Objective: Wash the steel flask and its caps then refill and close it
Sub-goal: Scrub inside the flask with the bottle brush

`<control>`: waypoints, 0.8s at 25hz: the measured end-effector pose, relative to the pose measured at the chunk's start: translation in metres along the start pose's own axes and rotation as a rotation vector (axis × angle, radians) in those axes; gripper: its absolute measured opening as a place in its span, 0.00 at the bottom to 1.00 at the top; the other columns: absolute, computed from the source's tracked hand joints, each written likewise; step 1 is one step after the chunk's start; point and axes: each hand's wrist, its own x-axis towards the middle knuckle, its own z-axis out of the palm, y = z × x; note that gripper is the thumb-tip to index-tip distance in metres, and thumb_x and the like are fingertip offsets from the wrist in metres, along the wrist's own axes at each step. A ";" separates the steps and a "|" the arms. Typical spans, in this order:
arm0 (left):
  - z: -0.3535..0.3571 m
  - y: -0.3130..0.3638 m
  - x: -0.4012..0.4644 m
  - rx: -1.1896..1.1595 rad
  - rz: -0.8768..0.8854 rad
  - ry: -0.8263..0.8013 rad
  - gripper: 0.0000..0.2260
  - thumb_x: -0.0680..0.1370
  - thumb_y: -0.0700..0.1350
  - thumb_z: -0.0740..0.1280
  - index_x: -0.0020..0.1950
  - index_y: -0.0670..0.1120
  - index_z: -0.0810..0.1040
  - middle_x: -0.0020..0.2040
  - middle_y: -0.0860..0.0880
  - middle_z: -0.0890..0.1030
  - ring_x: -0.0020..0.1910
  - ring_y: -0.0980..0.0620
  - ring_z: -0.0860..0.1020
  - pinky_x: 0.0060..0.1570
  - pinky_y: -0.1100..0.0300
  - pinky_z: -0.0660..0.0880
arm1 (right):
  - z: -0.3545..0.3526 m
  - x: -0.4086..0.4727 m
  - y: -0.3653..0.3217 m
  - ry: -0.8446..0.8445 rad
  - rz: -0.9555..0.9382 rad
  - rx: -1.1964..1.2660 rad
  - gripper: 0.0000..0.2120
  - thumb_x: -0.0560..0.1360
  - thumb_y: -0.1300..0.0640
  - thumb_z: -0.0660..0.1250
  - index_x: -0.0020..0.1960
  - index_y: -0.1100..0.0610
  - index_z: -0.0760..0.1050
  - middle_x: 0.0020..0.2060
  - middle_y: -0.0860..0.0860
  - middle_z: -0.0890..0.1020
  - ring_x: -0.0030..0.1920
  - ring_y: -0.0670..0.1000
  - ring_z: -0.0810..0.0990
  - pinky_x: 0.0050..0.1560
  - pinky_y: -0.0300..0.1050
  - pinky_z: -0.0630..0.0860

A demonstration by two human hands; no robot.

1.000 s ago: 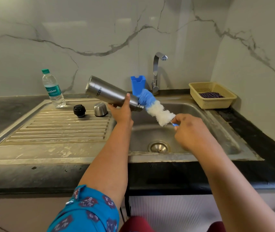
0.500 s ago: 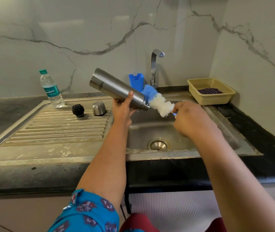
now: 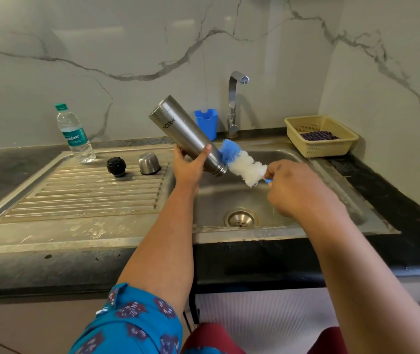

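Gripping the steel flask (image 3: 187,135) near its open mouth, the left hand (image 3: 189,164) has its fingers and thumb curled around the body, holding it tilted over the sink (image 3: 331,190) with the base up to the left and the mouth down to the right. The right hand (image 3: 298,187) pinches the blue handle of a bottle brush (image 3: 242,164) between curled fingers; only a stub of the handle shows. The brush's blue and white head lies just outside the flask's mouth, its blue tip touching the rim.

On the ribbed draining board (image 3: 76,198) to the left stand the two caps, well apart from the flask: a black stopper (image 3: 116,166) and, just beside it, a steel cap (image 3: 149,163). A plastic water bottle (image 3: 74,134) with a green lid stands upright behind them by the wall. A blue holder (image 3: 206,122) sits beside the tap (image 3: 234,103), and a beige basket (image 3: 321,136) with something dark in it rests on the counter at the sink's far right.
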 end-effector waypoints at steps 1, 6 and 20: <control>0.000 0.001 0.000 0.005 -0.004 -0.028 0.31 0.71 0.43 0.78 0.70 0.47 0.69 0.64 0.47 0.77 0.62 0.44 0.79 0.54 0.41 0.81 | 0.002 0.002 0.000 0.003 -0.010 0.006 0.14 0.73 0.65 0.63 0.56 0.51 0.74 0.38 0.48 0.74 0.39 0.49 0.74 0.45 0.49 0.77; -0.009 0.007 0.004 -0.134 -0.165 -0.175 0.24 0.77 0.43 0.72 0.70 0.46 0.68 0.64 0.42 0.78 0.59 0.43 0.81 0.45 0.51 0.83 | -0.023 0.019 0.029 -0.142 0.011 0.149 0.11 0.78 0.60 0.63 0.59 0.52 0.76 0.52 0.51 0.78 0.40 0.47 0.72 0.38 0.40 0.71; 0.006 0.013 0.001 -0.681 -0.175 0.277 0.37 0.72 0.41 0.77 0.76 0.46 0.60 0.68 0.41 0.75 0.61 0.45 0.79 0.57 0.48 0.80 | 0.019 0.003 0.040 -0.234 0.167 0.764 0.08 0.80 0.60 0.61 0.53 0.50 0.78 0.32 0.54 0.75 0.24 0.45 0.63 0.24 0.40 0.61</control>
